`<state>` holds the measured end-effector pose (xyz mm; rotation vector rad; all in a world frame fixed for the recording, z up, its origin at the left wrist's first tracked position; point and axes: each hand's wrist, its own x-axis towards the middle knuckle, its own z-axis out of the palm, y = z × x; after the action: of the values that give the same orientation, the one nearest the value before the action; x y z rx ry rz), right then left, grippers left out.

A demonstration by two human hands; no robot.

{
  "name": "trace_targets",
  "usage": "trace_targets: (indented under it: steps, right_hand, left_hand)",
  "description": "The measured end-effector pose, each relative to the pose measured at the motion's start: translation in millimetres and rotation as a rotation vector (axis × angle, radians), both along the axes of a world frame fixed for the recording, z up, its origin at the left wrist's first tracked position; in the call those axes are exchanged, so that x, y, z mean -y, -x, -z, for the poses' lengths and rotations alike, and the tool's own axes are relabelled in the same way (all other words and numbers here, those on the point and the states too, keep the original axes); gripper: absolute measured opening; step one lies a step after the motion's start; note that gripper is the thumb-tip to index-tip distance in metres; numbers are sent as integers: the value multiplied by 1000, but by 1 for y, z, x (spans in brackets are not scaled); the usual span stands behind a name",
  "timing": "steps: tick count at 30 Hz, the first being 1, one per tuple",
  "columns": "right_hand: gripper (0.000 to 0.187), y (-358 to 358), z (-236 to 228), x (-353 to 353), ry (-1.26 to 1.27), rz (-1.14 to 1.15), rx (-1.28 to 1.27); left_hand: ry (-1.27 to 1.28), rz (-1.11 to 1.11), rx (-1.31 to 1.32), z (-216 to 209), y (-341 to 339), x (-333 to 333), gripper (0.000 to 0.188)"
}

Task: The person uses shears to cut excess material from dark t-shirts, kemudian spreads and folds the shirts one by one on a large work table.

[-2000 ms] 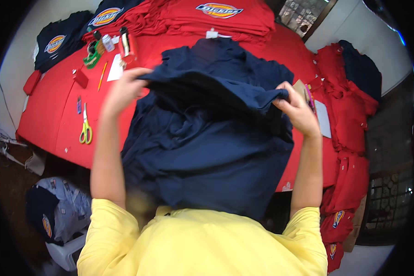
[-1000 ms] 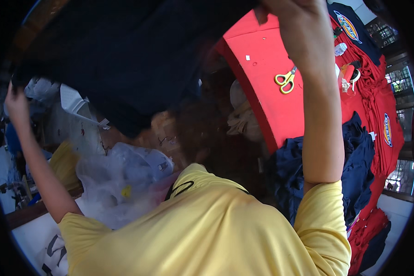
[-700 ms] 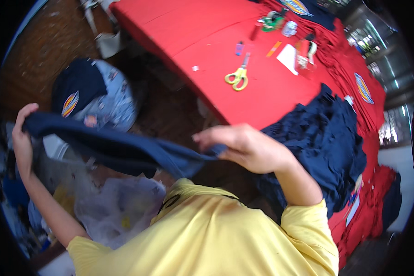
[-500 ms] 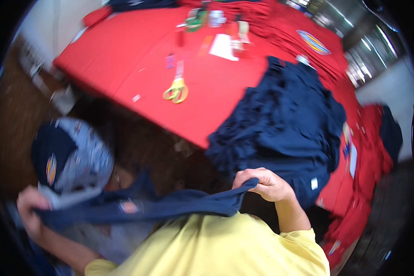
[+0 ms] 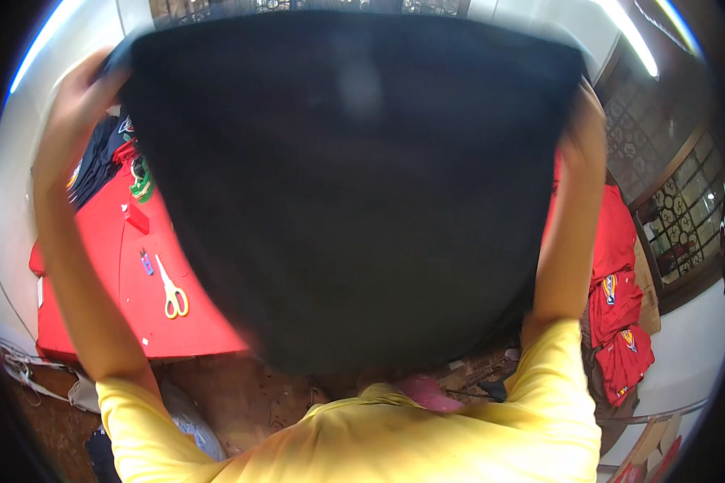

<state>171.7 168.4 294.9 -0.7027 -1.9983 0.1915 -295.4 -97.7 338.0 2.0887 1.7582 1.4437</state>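
Note:
A dark navy shirt (image 5: 354, 201) hangs spread out in front of me at head height, and it covers most of the view. My left hand (image 5: 84, 88) is closed on its upper left corner. At the upper right corner my right hand (image 5: 586, 121) grips the cloth, blurred and partly behind the fabric. Both arms are raised. Behind the shirt, most of the red-covered table (image 5: 97, 274) is hidden. Yellow-handled scissors (image 5: 176, 301) lie on its left part, beside small blue thread snips (image 5: 146, 262).
Farther along the table are a red block (image 5: 136, 219), a green roll (image 5: 141, 179) and a pile of navy shirts (image 5: 95, 165). Red shirts (image 5: 620, 298) are stacked at the right, near a window grille (image 5: 685, 217). Something pink (image 5: 429, 394) shows low, under the shirt.
Both hands have risen from waist level to head height with the navy shirt, which has gone from a gathered strip to a spread sheet. My view has tilted up.

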Motion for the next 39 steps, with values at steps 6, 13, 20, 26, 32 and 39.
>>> trace_targets:
  steps: [6,13,20,26,32,39]
  right_hand:
    - [47,107,46,-78,180,332,362]
    - [60,94,278,-34,198,182,638]
    - [44,108,265,-39,355,128,741]
    - [35,143,236,-182,379,462,400]
    - [23,179,240,-223,335,366,52]
    - [34,113,270,-185,1546,-428,-733]
  left_hand:
    - [-20,-483,-402,118,-94,-144,75]
    - [634,-474,-388,309,-171,-144,66]
    - [477,-370,-187,309,-122,-145,45]
    - [149,-605,129,276,-61,-226,34]
    - [618,-735,-13,268,-26,-292,36]
    - [234,-668,621,295,14,-291,20]
